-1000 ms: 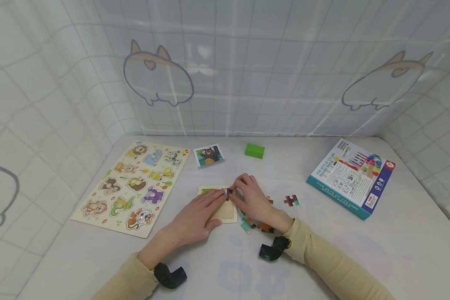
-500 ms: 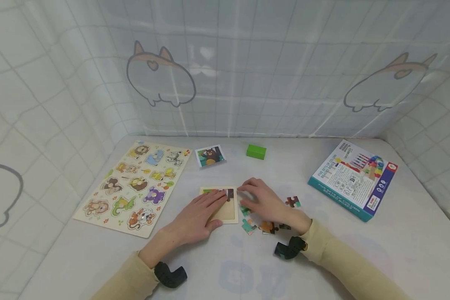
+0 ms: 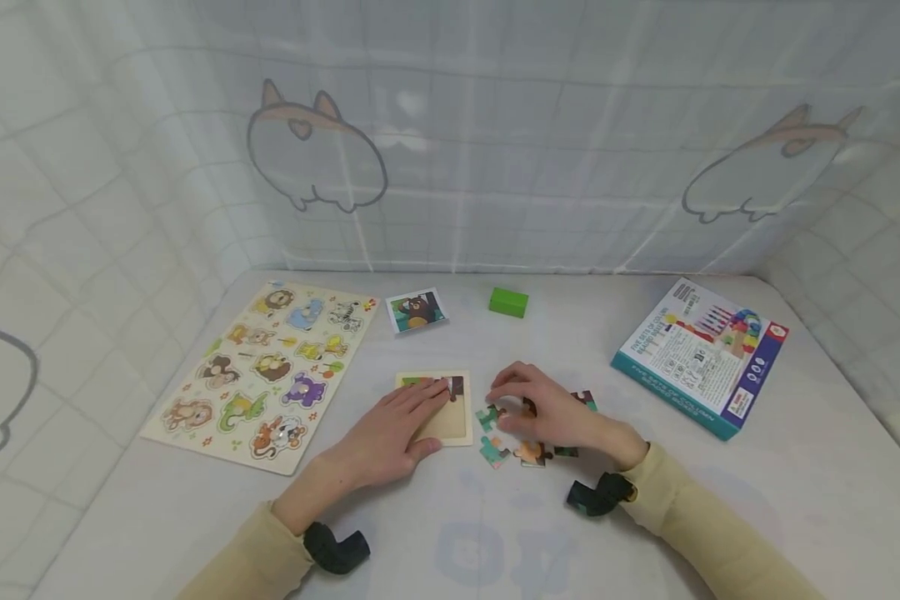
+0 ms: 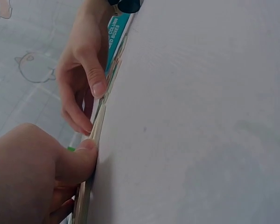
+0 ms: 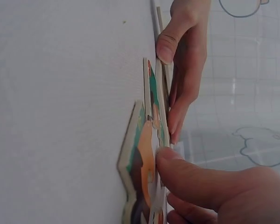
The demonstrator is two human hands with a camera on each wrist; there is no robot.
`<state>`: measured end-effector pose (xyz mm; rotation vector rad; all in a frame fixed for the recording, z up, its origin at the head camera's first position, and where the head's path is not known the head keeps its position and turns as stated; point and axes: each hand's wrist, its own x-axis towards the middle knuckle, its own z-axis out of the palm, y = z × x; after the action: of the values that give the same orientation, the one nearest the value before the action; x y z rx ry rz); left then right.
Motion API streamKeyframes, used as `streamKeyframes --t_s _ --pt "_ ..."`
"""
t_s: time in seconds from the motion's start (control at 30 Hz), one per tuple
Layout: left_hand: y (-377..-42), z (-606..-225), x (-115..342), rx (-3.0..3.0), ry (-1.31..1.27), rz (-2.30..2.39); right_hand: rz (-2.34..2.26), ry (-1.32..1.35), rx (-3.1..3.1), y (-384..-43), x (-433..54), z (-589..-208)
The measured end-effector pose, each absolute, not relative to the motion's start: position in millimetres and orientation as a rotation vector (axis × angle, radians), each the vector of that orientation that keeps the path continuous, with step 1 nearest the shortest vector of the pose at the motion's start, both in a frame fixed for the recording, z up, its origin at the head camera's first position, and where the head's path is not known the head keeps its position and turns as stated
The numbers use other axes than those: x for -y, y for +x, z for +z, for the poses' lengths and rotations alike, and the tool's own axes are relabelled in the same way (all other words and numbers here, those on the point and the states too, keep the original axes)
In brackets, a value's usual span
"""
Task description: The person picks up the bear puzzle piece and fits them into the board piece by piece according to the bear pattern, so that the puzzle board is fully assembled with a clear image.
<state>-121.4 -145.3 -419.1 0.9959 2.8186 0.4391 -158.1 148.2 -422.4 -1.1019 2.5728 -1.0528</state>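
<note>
My left hand (image 3: 382,433) lies across a small square wooden puzzle tray (image 3: 461,421), its fingers straight over the upper pieces and the thumb on the near rim. A dark brown jigsaw piece (image 3: 457,387) sits in the tray's far right corner; the hand hides part of the top row. Right of the tray, my right hand (image 3: 547,408) hovers low over loose jigsaw pieces, thumb and fingers bent but apart. A pale green piece (image 3: 492,452) and an orange-brown piece (image 3: 531,452) lie near it. In the right wrist view, the thumb is close to a tilted piece (image 5: 136,140).
A wooden animal peg board (image 3: 221,455) lies at the left. Behind the tray are a bear picture card (image 3: 417,312) and a green block (image 3: 508,302). A teal and white toy box (image 3: 690,367) stands at the right, and a tiled-print curtain (image 3: 510,183) hangs behind.
My right hand has left the dark brown piece in the tray's corner and moved right over the loose pieces. My left hand has stayed on the tray.
</note>
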Motion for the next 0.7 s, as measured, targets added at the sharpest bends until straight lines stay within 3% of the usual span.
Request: streamKeyframes --t_s 0.7 --pt "-121.6 -424.9 150.5 -2.882 1.002 0.621 -1.104 -1.123 -2.561 -160.0 -146.8 -426.3"
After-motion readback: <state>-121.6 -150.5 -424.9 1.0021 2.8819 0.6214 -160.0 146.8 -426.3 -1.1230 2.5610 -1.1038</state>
